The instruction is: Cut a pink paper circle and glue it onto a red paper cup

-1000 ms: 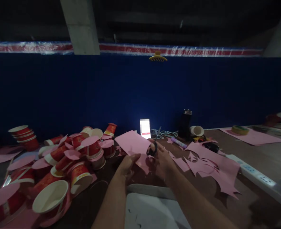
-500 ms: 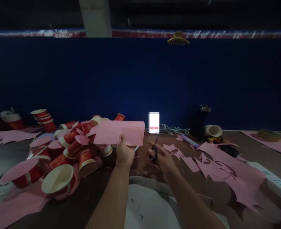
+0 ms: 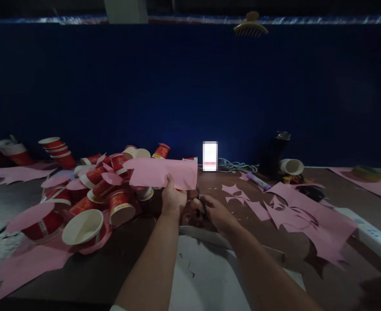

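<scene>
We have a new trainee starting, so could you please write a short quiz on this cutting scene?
1. True or false: the left hand holds the pink sheet.
2. What does the right hand hold? A) scissors B) marker C) tape roll
3. On which side of the hands does the pile of red paper cups lie?

Key:
1. True; it grips the sheet's lower edge.
2. A; the scissors point up at the sheet's right edge.
3. The left; pink offcuts lie to the right.
</scene>
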Demonstrator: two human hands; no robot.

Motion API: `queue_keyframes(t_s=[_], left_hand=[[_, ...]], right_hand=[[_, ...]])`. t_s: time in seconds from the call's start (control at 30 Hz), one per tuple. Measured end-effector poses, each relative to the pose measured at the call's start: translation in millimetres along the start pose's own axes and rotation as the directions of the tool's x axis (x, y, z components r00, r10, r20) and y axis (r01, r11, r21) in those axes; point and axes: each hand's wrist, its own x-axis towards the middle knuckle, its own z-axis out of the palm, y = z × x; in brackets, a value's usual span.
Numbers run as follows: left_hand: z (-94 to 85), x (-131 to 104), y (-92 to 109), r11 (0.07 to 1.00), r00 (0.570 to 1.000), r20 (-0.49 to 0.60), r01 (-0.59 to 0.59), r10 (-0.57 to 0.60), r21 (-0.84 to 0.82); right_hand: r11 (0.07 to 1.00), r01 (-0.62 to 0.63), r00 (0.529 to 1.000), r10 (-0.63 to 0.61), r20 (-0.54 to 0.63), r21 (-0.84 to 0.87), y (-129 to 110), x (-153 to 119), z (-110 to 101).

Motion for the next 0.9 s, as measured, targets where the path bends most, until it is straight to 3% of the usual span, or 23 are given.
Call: queue_keyframes(t_s=[0.23,0.57,0.9], left_hand=[[13.4,-2,-4,0.987,0.998,-0.052,0.023,-0.032,-0.162],[14.5,-8,-2,0.983,0.998,-0.045,0.034,-0.043,-0.18],[14.9,-8,-3,0.987,1.0,-0.018,0.016,-0.019,-0.158]], right_hand=[[0.989,0.129,0.991,-0.13,-0.008,-0.071,7,9,-10],[0.984,0.148,0.986,-0.154,-0.066,-0.098,9,12,-9],[0.97,0.187,0.98,-0.195,-0.043,-0.156,11,13,-12]])
